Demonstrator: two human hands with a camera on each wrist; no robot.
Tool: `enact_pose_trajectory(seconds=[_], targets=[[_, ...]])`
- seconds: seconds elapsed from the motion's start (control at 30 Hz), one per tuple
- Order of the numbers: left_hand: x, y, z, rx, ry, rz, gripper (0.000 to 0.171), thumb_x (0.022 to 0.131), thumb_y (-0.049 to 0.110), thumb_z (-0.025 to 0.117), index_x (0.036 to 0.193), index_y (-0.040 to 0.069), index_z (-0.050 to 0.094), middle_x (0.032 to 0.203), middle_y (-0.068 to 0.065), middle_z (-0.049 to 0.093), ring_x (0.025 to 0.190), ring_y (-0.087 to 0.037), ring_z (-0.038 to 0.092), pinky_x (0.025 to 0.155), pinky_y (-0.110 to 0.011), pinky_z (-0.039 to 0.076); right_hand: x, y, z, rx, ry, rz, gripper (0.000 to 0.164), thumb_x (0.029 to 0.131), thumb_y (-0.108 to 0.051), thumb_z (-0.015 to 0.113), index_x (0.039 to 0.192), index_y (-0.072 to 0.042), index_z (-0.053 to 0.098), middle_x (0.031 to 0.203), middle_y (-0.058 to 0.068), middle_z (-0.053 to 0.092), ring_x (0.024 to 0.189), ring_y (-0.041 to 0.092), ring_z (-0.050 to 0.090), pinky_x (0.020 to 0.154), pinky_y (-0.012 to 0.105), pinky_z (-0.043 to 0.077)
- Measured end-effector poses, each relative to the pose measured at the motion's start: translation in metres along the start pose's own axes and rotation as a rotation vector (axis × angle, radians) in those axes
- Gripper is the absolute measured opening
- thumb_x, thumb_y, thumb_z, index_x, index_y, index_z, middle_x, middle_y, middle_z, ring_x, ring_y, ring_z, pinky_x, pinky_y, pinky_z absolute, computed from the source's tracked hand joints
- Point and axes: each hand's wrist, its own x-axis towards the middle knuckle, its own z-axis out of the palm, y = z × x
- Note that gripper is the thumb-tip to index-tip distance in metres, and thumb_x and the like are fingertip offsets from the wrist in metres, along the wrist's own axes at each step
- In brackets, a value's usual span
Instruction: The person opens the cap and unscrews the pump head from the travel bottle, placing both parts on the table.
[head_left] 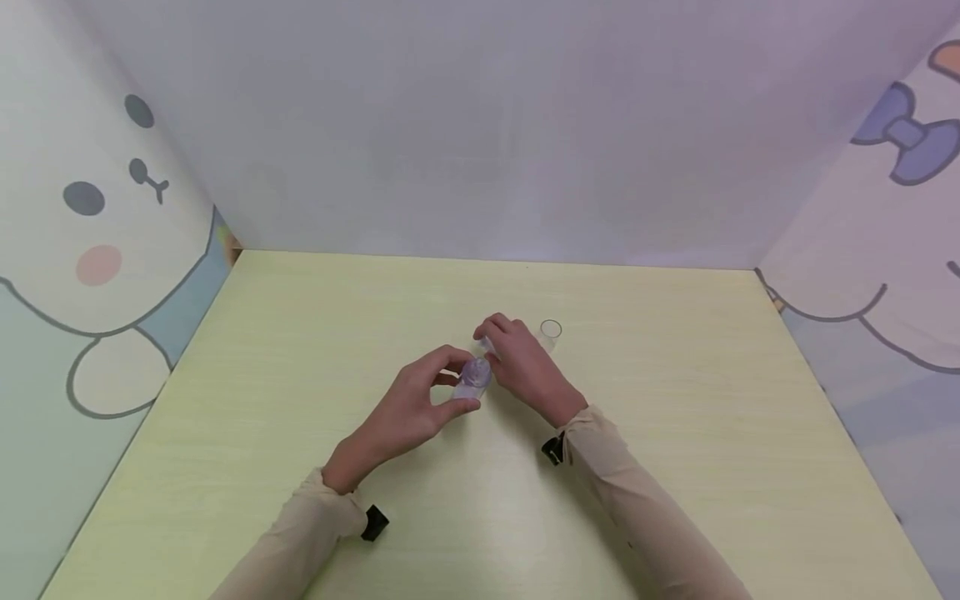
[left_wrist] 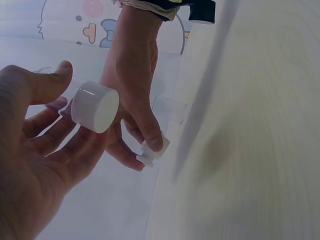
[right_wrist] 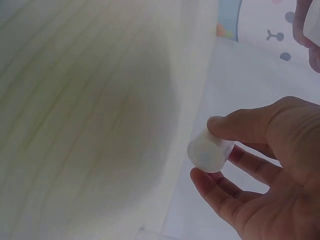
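Note:
In the head view my left hand (head_left: 408, 404) holds a small clear, purple-tinted bottle (head_left: 474, 375) between thumb and fingers, over the light table. The left wrist view shows the bottle's thick white round end (left_wrist: 97, 107), gripped by the curled fingers. Close on its right, my right hand (head_left: 521, 358) pinches a small white round piece (right_wrist: 207, 152) with a translucent side. Seen from the left wrist, that white piece (left_wrist: 154, 151) has a narrow projecting part. Just beyond the right hand stands a clear open-topped cylinder (head_left: 551, 330), partly hidden by the hand.
The pale wooden table (head_left: 660, 417) is bounded by a plain back wall (head_left: 480, 125) and side walls with cartoon animals. Black wrist devices, one at the left cuff (head_left: 374, 523) and one at the right cuff (head_left: 552, 450), stick out from the sleeves.

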Motion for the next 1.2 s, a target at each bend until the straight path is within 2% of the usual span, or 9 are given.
enact_pose_trajectory(seconds=[0.23, 0.57, 0.77, 1.0, 1.2], targets=[[0.000, 0.002, -0.001, 0.010, -0.003, -0.022, 0.047, 0.087, 0.004, 0.083, 0.127, 0.011, 0.059, 0.121, -0.003, 0.067, 0.114, -0.018, 0.066, 0.098, -0.038, 0.061, 0.002, 0.002, 0.004, -0.019, -0.053, 0.046, 0.033, 0.093, 0.009, 0.066, 0.123, -0.006, 0.068, 0.128, 0.008, 0.064, 0.111, 0.034, 0.061, 0.094, 0.039, 0.058], [0.003, 0.001, -0.002, 0.016, 0.002, -0.004, 0.047, 0.087, 0.005, 0.084, 0.127, 0.011, 0.060, 0.121, -0.002, 0.068, 0.114, -0.018, 0.067, 0.097, -0.035, 0.061, 0.001, 0.006, 0.008, -0.098, -0.083, 0.014, 0.026, 0.096, 0.008, 0.061, 0.116, -0.006, 0.070, 0.122, 0.010, 0.067, 0.105, 0.034, 0.063, 0.090, 0.039, 0.058], [0.002, -0.001, -0.003, 0.012, 0.004, -0.004, 0.047, 0.087, 0.006, 0.084, 0.127, 0.012, 0.060, 0.121, -0.002, 0.068, 0.114, -0.018, 0.067, 0.097, -0.034, 0.061, 0.000, 0.007, 0.010, -0.101, -0.086, 0.005, 0.027, 0.094, 0.009, 0.063, 0.116, -0.006, 0.069, 0.119, 0.012, 0.068, 0.105, 0.034, 0.062, 0.090, 0.041, 0.058], [0.000, -0.002, -0.007, 0.020, 0.031, -0.017, 0.047, 0.087, 0.007, 0.085, 0.127, 0.012, 0.061, 0.121, -0.002, 0.068, 0.114, -0.018, 0.067, 0.097, -0.035, 0.061, -0.001, 0.004, 0.007, -0.113, -0.070, -0.003, 0.032, 0.096, 0.003, 0.066, 0.126, -0.007, 0.065, 0.126, 0.013, 0.066, 0.114, 0.034, 0.061, 0.097, 0.043, 0.056], [-0.001, -0.005, -0.014, 0.029, 0.051, -0.031, 0.045, 0.088, 0.010, 0.084, 0.126, 0.013, 0.061, 0.121, 0.000, 0.067, 0.115, -0.018, 0.067, 0.098, -0.038, 0.061, -0.002, 0.001, 0.003, -0.120, -0.069, 0.011, 0.035, 0.095, -0.002, 0.073, 0.128, -0.008, 0.064, 0.127, 0.013, 0.065, 0.118, 0.034, 0.061, 0.102, 0.044, 0.055]])
